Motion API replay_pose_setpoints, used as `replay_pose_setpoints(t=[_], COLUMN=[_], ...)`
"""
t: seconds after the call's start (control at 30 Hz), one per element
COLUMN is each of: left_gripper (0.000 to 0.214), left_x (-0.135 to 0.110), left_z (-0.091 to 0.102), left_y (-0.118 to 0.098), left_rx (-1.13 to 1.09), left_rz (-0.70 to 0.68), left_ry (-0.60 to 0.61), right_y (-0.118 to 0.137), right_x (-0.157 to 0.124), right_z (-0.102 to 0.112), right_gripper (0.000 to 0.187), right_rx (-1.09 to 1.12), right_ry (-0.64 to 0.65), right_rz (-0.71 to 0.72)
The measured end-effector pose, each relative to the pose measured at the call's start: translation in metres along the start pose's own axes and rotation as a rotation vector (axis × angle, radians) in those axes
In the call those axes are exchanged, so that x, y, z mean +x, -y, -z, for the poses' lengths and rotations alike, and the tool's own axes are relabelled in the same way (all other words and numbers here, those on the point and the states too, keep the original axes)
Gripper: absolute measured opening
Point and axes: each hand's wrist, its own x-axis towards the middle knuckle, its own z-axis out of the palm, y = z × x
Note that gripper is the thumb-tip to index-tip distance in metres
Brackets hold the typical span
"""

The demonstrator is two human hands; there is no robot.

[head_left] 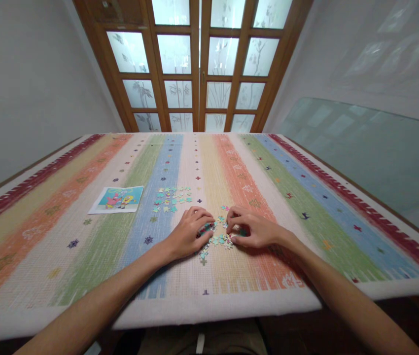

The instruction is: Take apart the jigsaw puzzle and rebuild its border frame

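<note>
A heap of small jigsaw pieces (220, 240) lies on the striped cloth near the front middle of the table. My left hand (189, 230) rests at the heap's left side, fingers curled over some pieces. My right hand (250, 229) sits at the heap's right side, its fingers pinched together on pieces at the heap's edge. Which piece each hand grips is too small to make out. A second group of several pieces (170, 198) is spread out on the blue stripe, farther away and to the left.
A printed cartoon picture card (118, 199) lies flat at the left. The striped tablecloth (84, 246) covers the whole table. A wooden door with frosted glass panes (198, 64) stands behind the table. A glass sheet (372, 148) leans against the right wall.
</note>
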Motion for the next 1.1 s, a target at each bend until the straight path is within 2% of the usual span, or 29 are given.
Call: replay_pose_setpoints(t=[0.2,0.3,0.57,0.97,1.1], left_gripper=[0.025,0.02,0.012,0.004,0.006], left_x=[-0.001,-0.002,-0.005,-0.002,0.002], left_z=[0.002,0.001,-0.003,0.002,0.01], left_y=[-0.009,-0.014,-0.013,-0.024,-0.021], left_rx=[-0.038,-0.028,-0.018,-0.191,-0.24], left_rz=[-0.043,-0.078,-0.097,-0.013,0.07], left_ry=[0.039,0.08,0.084,0.149,0.112], right_y=[-0.005,-0.006,-0.005,-0.005,-0.002], right_x=[-0.004,-0.005,-0.004,-0.004,-0.003], right_z=[0.005,0.006,0.004,0.005,0.005], right_gripper=[0.011,0.011,0.008,0.008,0.007], right_rx=[0.01,0.023,0.038,0.024,0.014], right_ry=[0.011,0.025,0.05,0.05,0.049], right_rz=[0.014,0.015,0.024,-0.014,-0.023])
